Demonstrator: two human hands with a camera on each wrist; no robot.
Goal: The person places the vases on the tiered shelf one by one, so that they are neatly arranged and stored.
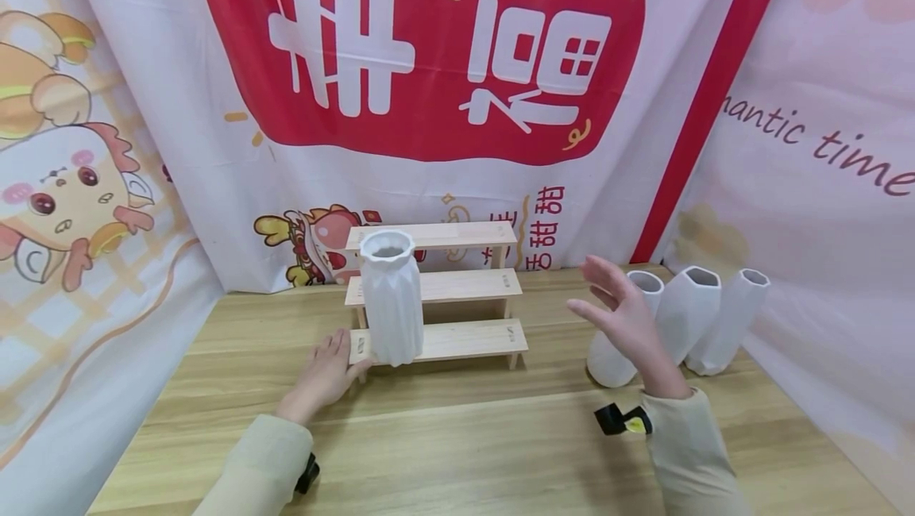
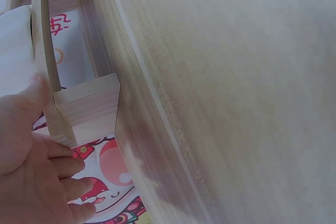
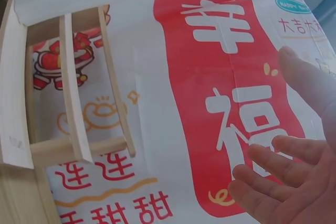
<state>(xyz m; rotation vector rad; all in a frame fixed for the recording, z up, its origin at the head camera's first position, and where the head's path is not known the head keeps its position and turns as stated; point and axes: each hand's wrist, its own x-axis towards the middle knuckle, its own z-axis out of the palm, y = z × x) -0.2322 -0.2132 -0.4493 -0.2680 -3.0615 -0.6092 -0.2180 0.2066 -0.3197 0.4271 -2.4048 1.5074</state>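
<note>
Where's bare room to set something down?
The wooden table is bare before the three-tier shelf and between it and three vases; the shelf is bare right of the fluted vase. Crowded: shelf's left end, by the left hand; vases, behind the right hand.

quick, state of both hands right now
Left hand: open, touching the left end of the pale wooden three-tier stand.
Right hand: open, holding nothing.

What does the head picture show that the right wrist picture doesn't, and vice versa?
Only the head view shows the left hand and three white vases at right. Only the right wrist view shows the teal oval print. Both show the right hand, wooden shelf, red banner and at least part of the vase at the shelf.
</note>
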